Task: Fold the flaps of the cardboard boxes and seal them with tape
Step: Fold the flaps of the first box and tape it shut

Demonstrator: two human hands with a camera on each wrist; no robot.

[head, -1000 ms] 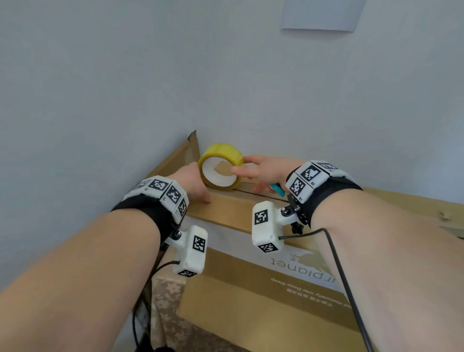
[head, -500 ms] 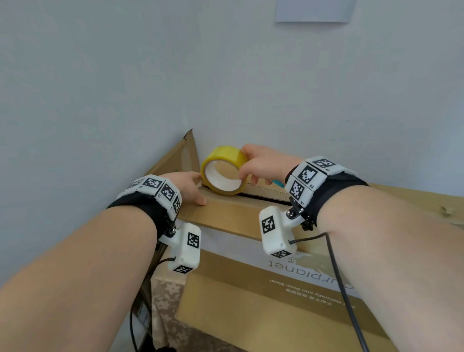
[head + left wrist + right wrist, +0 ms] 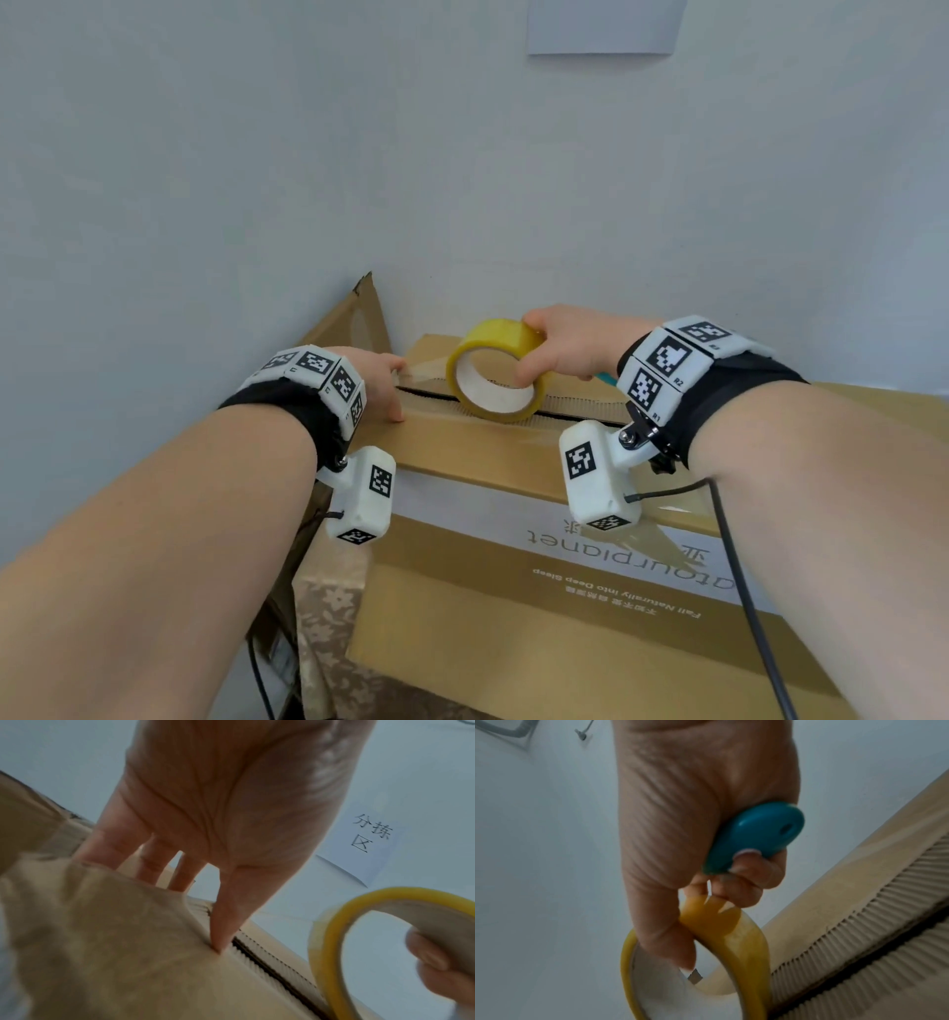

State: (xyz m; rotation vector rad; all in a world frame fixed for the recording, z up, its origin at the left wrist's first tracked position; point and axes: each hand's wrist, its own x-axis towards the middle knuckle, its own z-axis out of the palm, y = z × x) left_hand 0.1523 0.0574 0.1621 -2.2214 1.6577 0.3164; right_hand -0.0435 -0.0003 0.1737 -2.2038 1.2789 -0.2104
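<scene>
Tape roll [image 3: 495, 377] sits gripped in right hand [image 3: 575, 342] over box seam [image 3: 575, 406].

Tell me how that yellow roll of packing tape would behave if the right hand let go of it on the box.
The yellow roll of packing tape stands on its round edge, so it would probably roll or topple. Its hollow core suggests it is light. The strip pressed down by the left hand might tether it.

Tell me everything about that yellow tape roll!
The tape roll is a yellow ring with a whitish inner core. It stands on edge on top of the cardboard box, over the gap between the flaps. The right hand grips it, thumb inside the ring. A clear strip stretches from it to the left hand, which presses on the box.
</scene>
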